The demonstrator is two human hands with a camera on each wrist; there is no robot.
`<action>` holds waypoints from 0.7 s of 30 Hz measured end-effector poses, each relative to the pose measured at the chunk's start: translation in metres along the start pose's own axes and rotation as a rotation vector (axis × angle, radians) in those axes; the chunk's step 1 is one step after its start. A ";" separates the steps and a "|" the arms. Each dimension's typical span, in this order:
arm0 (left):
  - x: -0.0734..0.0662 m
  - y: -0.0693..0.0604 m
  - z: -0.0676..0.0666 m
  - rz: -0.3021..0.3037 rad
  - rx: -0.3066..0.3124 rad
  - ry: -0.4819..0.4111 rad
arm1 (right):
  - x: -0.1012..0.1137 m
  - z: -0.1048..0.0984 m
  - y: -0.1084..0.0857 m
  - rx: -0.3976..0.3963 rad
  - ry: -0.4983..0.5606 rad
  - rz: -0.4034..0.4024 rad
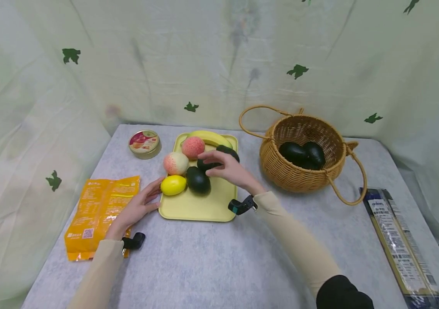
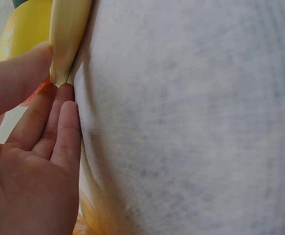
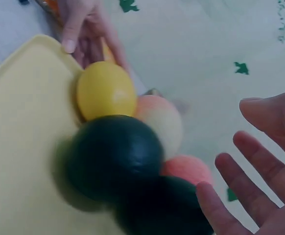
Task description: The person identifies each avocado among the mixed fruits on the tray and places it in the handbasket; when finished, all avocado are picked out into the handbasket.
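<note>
On a pale yellow tray [image 1: 219,206] lie a yellow lemon [image 1: 173,185], two pinkish peaches [image 1: 193,147], a banana [image 1: 211,137] and dark green avocados [image 1: 198,180]. My left hand [image 1: 138,208] touches the tray's left edge beside the lemon, its fingers fairly straight. In the left wrist view, the fingertips of that hand [image 2: 35,147] meet the tray's rim [image 2: 69,39]. My right hand [image 1: 225,168] hovers over the avocados, partly hiding one. The right wrist view shows that hand [image 3: 260,176] with fingers spread and nothing held.
A wicker basket [image 1: 296,182] with two dark avocados [image 1: 300,154] inside stands right of the tray, its handles folded outward. An orange packet [image 1: 100,214] lies at the left, with a round tin [image 1: 145,144] behind it. A long flat package [image 1: 401,249] lies along the right side.
</note>
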State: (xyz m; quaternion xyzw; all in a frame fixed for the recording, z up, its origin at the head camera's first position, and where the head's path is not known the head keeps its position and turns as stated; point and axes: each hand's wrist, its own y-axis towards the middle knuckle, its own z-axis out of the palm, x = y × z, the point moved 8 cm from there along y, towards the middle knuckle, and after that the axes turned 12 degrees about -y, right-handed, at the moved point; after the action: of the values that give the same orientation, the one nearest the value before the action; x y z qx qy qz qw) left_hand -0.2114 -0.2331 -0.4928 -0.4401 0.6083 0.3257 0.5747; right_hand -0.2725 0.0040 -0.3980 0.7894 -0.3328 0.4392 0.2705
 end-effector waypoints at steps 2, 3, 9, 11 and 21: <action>0.000 0.000 0.000 -0.003 -0.001 0.000 | -0.005 0.013 0.002 0.002 -0.032 0.019; 0.000 0.000 0.000 -0.006 -0.001 0.001 | -0.007 0.019 0.002 0.002 -0.055 0.025; 0.000 0.000 0.000 -0.012 -0.005 0.000 | -0.017 0.044 0.004 -0.015 -0.228 0.022; 0.000 -0.001 0.000 -0.011 -0.005 -0.003 | -0.018 0.050 0.005 -0.016 -0.304 0.020; -0.001 0.000 0.001 0.009 -0.004 0.007 | -0.011 0.061 0.000 0.000 -0.490 0.018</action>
State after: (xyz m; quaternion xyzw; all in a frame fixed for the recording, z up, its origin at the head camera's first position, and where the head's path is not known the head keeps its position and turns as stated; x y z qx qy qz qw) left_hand -0.2110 -0.2319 -0.4920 -0.4395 0.6118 0.3278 0.5702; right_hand -0.2453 -0.0369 -0.4359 0.8694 -0.3954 0.2372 0.1777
